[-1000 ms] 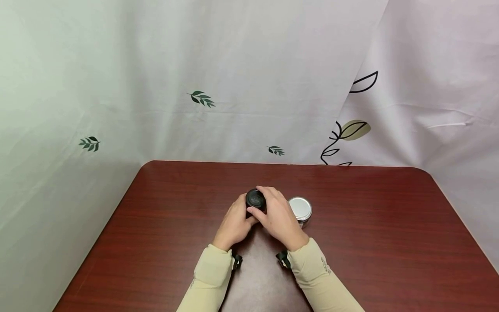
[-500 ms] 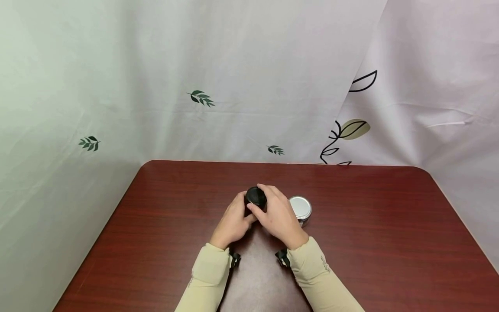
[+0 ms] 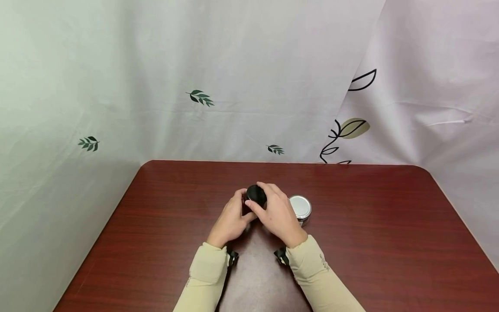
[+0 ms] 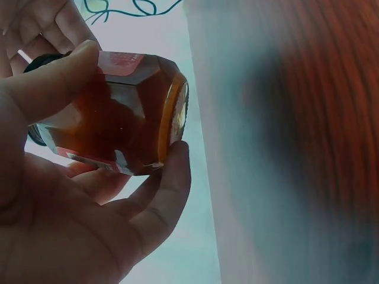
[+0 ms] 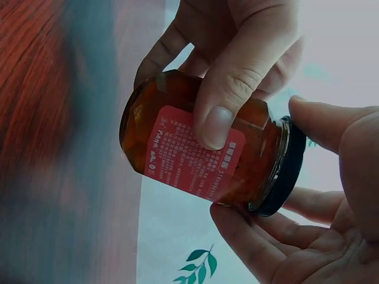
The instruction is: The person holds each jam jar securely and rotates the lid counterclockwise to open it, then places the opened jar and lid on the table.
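My left hand point(image 3: 229, 222) grips a faceted glass jar of red-brown strawberry jam point(image 5: 163, 139) round its body, thumb pressed over the red label in the right wrist view. On the jar's mouth sits a black screw lid point(image 3: 256, 195), and the glass neck shows along its edge in the right wrist view. My right hand point(image 3: 278, 215) holds that lid from the right, its thumb and fingertips at opposite sides of the rim. In the left wrist view the jar point(image 4: 121, 112) lies tipped sideways, with left fingers point(image 4: 172, 177) reaching round its base.
A round tin with a silver-white top point(image 3: 300, 206) stands just right of my right hand, partly hidden by it. The dark red wooden table point(image 3: 374, 225) reaches back to a pale curtain with leaf prints point(image 3: 234, 52).
Both hands have risen slightly with the jar, and my left hand has shifted a little left. The lid's top has tilted, and my right thumb has slid left along its near edge.
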A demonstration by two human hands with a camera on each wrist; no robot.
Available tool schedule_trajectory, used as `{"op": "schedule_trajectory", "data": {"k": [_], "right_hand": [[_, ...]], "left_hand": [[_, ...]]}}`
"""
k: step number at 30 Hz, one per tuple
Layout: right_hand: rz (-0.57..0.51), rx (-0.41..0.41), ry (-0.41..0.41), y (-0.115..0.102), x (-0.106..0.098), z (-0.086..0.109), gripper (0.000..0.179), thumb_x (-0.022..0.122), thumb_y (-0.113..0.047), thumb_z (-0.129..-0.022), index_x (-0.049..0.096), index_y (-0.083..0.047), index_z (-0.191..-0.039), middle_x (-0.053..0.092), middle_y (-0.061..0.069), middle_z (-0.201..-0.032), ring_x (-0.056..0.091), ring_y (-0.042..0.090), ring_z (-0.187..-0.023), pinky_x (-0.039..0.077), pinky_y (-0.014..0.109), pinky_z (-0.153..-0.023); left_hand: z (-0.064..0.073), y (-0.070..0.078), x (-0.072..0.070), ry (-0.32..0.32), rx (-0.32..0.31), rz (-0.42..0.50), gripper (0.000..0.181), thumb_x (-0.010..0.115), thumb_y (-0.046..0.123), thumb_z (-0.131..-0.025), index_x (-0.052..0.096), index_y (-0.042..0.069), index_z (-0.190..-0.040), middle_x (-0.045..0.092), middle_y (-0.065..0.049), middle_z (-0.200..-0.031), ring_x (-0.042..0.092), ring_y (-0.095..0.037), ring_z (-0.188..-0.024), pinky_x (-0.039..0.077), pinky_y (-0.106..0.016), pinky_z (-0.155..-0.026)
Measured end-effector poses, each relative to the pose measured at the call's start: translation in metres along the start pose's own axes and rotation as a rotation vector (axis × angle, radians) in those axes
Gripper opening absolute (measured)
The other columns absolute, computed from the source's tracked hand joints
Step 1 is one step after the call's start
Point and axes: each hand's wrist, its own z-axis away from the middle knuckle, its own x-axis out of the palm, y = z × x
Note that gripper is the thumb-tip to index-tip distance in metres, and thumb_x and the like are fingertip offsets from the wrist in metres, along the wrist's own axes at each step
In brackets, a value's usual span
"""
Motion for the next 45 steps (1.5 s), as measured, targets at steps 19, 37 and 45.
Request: {"op": "schedule_trajectory", "data": {"k": [19,37,45], "right_hand": [[-0.025,0.030,0.046,-0.007,0.004,-0.001,0.054,0.076,-0.034,-0.090,0.065,-0.001,-0.132,0.065,0.015,-0.123,0.065,0.029,-0.109,0.052,0.042,-0.091],[0.036,0.009,0.045,-0.012,0.001,-0.001,0.051,0.078,-0.032,-0.088,0.068,0.000,-0.127,0.068,0.014,-0.117,0.061,0.033,-0.108,0.049,0.046,-0.092],[0.025,-0.034,0.042,-0.010,0.000,-0.001,0.049,0.078,-0.030,-0.089,0.069,0.002,-0.125,0.069,0.015,-0.117,0.063,0.032,-0.109,0.051,0.046,-0.093]], "left_hand": [[0.000,-0.003,-0.005,0.105,-0.022,-0.002,0.060,0.082,0.026,-0.084,0.057,0.008,-0.136,0.063,-0.004,-0.123,0.060,-0.018,-0.101,0.051,-0.040,-0.087],[-0.001,-0.003,-0.006,0.217,0.032,-0.167,0.058,0.086,0.025,-0.070,0.066,0.009,-0.123,0.065,0.002,-0.098,0.057,-0.013,-0.079,0.050,-0.033,-0.073],[0.000,-0.004,-0.006,0.241,0.044,-0.186,0.057,0.087,0.026,-0.068,0.068,0.010,-0.120,0.064,0.004,-0.093,0.055,-0.012,-0.074,0.049,-0.033,-0.070]]}}
